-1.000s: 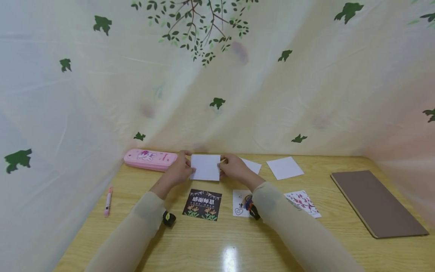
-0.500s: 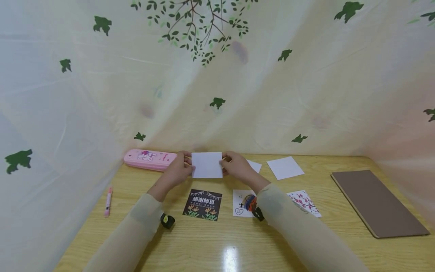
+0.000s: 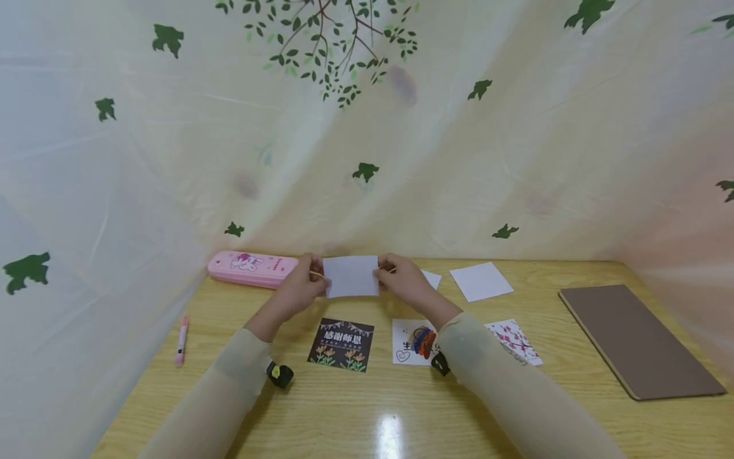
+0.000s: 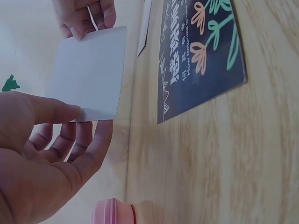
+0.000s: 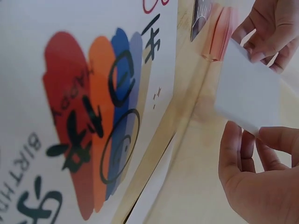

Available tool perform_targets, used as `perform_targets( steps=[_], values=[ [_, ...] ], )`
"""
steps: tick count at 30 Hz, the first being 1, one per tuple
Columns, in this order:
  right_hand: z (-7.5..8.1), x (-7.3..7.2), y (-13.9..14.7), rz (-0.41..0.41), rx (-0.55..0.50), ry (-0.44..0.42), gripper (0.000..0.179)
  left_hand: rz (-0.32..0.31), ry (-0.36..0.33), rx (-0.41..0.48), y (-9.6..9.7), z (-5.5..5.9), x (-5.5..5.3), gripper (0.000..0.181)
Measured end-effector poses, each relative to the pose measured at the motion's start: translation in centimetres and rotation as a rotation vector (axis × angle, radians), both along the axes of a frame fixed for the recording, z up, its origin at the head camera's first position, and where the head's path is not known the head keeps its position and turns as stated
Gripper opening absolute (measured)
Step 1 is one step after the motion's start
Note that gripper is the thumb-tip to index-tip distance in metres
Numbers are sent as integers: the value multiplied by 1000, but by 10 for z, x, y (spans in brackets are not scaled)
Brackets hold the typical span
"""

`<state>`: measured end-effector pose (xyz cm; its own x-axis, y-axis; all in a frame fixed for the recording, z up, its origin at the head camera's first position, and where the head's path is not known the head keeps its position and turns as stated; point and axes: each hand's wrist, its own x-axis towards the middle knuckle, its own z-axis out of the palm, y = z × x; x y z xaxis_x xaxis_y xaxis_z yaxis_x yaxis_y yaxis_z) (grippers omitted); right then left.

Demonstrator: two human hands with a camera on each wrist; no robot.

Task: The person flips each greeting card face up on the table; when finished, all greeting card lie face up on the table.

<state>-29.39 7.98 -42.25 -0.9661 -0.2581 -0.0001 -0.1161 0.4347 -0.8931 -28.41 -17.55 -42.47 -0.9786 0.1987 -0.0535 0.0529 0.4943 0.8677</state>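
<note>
Between both hands a blank white card (image 3: 352,276) is held up near the back of the table, raised off the wood. My left hand (image 3: 299,287) pinches its left edge, thumb on the near face and fingers behind. My right hand (image 3: 404,282) pinches the opposite edge the same way. In the left wrist view the white card (image 4: 91,74) shows its plain face, thumb (image 4: 65,112) pressed at the edge. Nearer me on the table lie a black card (image 3: 341,345) with flowers and white writing, and a white birthday card (image 3: 410,341) with coloured stripes, partly covered by my right sleeve.
A pink pencil case (image 3: 252,268) lies at the back left and a pink marker (image 3: 181,341) at the left. Another white card (image 3: 480,282) and a blossom card (image 3: 516,341) lie to the right, beside a brown notebook (image 3: 639,344). A patterned curtain (image 3: 436,191) hangs behind.
Both hands have lifted the white card slightly and tilted it, so its face looks shorter and wider. The right hand has shifted a little to the right. The cards on the table have stayed put.
</note>
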Motion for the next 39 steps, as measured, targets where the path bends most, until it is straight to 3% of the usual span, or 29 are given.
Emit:
perform_targets(
  steps=[7, 13, 20, 29, 35, 39],
  values=[
    [2, 0, 4, 2, 12, 3, 27, -45, 26, 22, -2, -2, 0, 27],
    [2, 1, 7, 2, 9, 5, 25, -70, 92, -34, -3, -1, 2, 21],
    [2, 1, 8, -18, -16, 3, 30, -78, 155, -63, -1, 1, 3, 16],
    [3, 0, 5, -41, -73, 13, 38, -55, 184, -71, 0, 1, 4, 13],
    [1, -1, 3, -85, -165, -25, 42, -37, 228, -54, 1, 3, 6, 10],
    [1, 0, 5, -102, -226, -105, 37, -30, 242, -40, 1, 5, 9, 10]
  ],
)
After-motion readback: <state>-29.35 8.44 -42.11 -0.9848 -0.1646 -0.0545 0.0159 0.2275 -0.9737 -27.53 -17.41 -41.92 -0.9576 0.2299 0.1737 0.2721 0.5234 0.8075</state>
